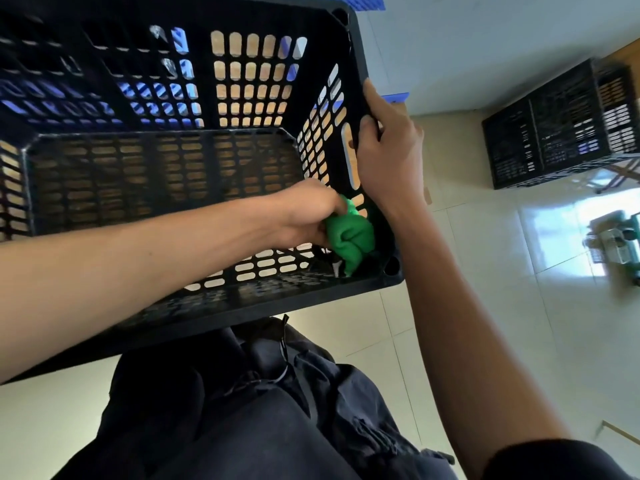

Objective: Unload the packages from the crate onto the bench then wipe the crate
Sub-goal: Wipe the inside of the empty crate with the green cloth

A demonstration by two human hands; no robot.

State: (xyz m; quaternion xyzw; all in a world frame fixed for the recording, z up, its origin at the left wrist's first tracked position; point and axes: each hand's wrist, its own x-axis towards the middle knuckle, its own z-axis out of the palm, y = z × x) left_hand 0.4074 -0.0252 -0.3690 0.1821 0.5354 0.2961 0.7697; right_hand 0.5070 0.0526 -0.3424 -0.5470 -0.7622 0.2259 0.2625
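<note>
A black slotted plastic crate (138,77) fills the upper left of the head view, and no packages show inside it. My left hand (308,213) reaches inside and grips a bunched green cloth (349,237) against the crate's near right inner corner. My right hand (389,147) grips the crate's right wall at the rim, thumb inside near the handle slot and fingers outside. A wooden surface shows through the slots under the crate.
A second black crate (561,123) stands on the tiled floor at the right. A small green and white device (620,247) lies on the floor at the right edge. Blue plastic shows through the crate's far slots. My dark trousers fill the bottom.
</note>
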